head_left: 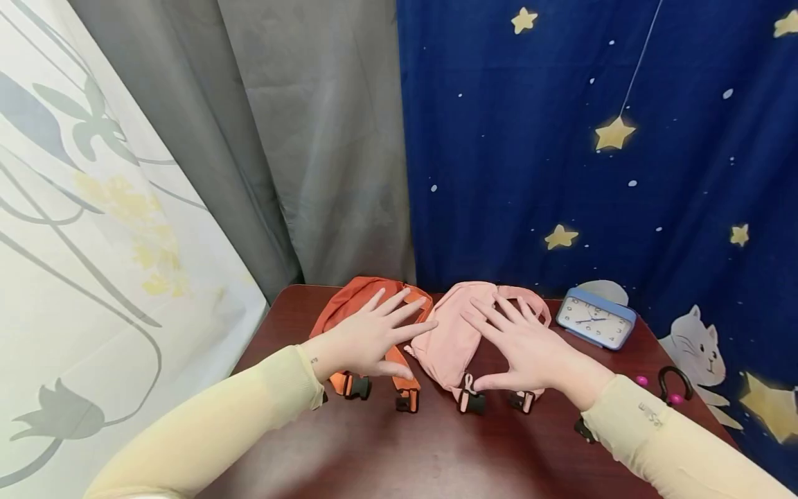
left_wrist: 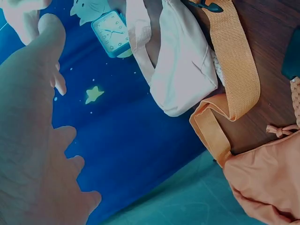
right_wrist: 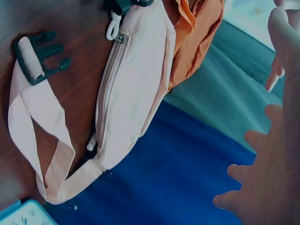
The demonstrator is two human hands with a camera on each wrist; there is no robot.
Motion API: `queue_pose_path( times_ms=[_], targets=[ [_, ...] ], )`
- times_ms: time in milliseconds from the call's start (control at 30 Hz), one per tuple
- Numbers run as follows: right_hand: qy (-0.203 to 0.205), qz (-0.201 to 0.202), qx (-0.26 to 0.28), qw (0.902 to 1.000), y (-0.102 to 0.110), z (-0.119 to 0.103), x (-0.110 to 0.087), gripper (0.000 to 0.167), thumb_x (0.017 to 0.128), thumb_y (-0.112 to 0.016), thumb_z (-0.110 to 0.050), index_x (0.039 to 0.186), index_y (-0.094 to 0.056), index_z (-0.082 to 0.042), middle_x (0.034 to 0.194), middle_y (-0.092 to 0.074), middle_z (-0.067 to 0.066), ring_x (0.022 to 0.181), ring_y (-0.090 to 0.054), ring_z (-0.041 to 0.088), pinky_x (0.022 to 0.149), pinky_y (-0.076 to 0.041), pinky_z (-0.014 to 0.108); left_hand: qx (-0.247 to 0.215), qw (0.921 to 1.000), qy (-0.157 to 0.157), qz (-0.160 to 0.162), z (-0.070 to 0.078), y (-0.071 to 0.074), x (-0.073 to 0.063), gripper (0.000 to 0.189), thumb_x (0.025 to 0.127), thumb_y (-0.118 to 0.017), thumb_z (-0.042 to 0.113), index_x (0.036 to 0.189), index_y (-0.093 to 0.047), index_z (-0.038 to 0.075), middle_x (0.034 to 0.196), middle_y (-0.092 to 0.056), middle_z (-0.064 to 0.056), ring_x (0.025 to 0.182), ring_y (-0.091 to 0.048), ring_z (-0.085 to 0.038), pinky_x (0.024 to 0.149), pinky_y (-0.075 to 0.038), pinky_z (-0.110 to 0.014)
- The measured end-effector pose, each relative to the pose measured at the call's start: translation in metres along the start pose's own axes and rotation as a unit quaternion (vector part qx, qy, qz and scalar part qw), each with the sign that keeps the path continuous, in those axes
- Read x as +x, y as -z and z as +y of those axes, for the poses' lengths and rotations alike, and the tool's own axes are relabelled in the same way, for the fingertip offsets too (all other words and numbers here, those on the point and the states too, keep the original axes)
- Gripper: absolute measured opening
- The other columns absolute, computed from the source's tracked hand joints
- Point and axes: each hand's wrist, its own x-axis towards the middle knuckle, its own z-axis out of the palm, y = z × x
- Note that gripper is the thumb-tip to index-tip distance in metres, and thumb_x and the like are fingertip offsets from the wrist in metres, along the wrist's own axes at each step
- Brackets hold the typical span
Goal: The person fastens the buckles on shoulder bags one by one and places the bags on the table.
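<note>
My left hand (head_left: 368, 339) is held out with fingers spread, above an orange waist bag (head_left: 349, 303) in the head view. The right hand (head_left: 524, 346), fingers also spread, hovers over a pink waist bag (head_left: 451, 326) beside it. Neither hand holds anything. The orange bag's strap (left_wrist: 239, 61) loops across the wood in the left wrist view. Black buckles (head_left: 357, 387) hang at the strap ends near the middle of the table. In the right wrist view the pink bag's zipper (right_wrist: 107, 89) and its strap with a buckle prong piece (right_wrist: 44, 56) show plainly.
A blue alarm clock (head_left: 596, 319) stands at the table's back right. Near the right edge lies a black ring-shaped object (head_left: 676, 384) with pink parts. Grey (head_left: 337, 138) and starry blue curtains (head_left: 499, 173) hang behind the dark red table (head_left: 374, 450).
</note>
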Motion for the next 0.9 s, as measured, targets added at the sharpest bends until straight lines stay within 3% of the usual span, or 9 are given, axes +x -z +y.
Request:
queue_pose_path(
  times_ms=[167, 367, 500, 733, 900],
  targets=[
    [0.018, 0.012, 0.002, 0.9998, -0.015, -0.009, 0.011, 0.111, 0.089, -0.075, -0.078, 0.172, -0.038, -0.015, 0.178, -0.04, 0.015, 0.164, -0.033, 0.053, 0.124, -0.028, 0.082, -0.045, 0.9988, 0.013, 0.016, -0.01, -0.006, -0.008, 0.092, 0.102, -0.067, 0.068, 0.176, -0.027, 0.03, 0.179, -0.038, -0.011, 0.167, -0.033, -0.039, 0.133, -0.029, -0.067],
    [0.063, 0.041, 0.005, 0.9972, -0.041, -0.035, 0.029, 0.096, 0.092, -0.08, -0.065, 0.163, -0.052, -0.007, 0.167, -0.054, 0.016, 0.154, -0.051, 0.046, 0.123, -0.042, 0.07, -0.078, 0.9952, 0.047, 0.035, -0.02, -0.032, -0.027, 0.089, 0.102, -0.075, 0.054, 0.175, -0.032, 0.025, 0.162, -0.06, -0.004, 0.148, -0.059, -0.026, 0.124, -0.048, -0.048],
    [0.087, 0.041, 0.009, 0.9953, -0.063, -0.055, 0.04, 0.081, 0.098, -0.078, -0.055, 0.159, -0.057, -0.006, 0.159, -0.063, 0.012, 0.143, -0.062, 0.034, 0.12, -0.05, 0.057, -0.117, 0.9895, 0.073, 0.045, -0.022, -0.051, -0.041, 0.09, 0.1, -0.08, 0.049, 0.174, -0.034, 0.025, 0.154, -0.066, 0.0, 0.137, -0.066, -0.022, 0.116, -0.055, -0.045],
    [0.083, -0.014, 0.06, 0.9947, -0.098, -0.079, 0.048, 0.064, 0.102, -0.079, -0.039, 0.155, -0.06, -0.01, 0.152, -0.067, 0.006, 0.135, -0.068, 0.021, 0.113, -0.057, 0.043, -0.156, 0.9772, 0.125, 0.072, -0.027, -0.083, -0.062, 0.088, 0.098, -0.084, 0.044, 0.172, -0.04, 0.025, 0.146, -0.071, -0.002, 0.129, -0.07, -0.021, 0.111, -0.057, -0.047],
    [0.07, -0.041, 0.087, 0.9929, -0.11, -0.086, 0.051, 0.055, 0.101, -0.081, -0.03, 0.15, -0.065, -0.011, 0.144, -0.07, 0.001, 0.129, -0.07, 0.015, 0.11, -0.058, 0.037, -0.17, 0.9721, 0.144, 0.074, -0.03, -0.102, -0.071, 0.081, 0.098, -0.084, 0.044, 0.167, -0.048, 0.022, 0.115, -0.076, -0.001, 0.109, -0.07, -0.018, 0.102, -0.059, -0.044]
  ],
)
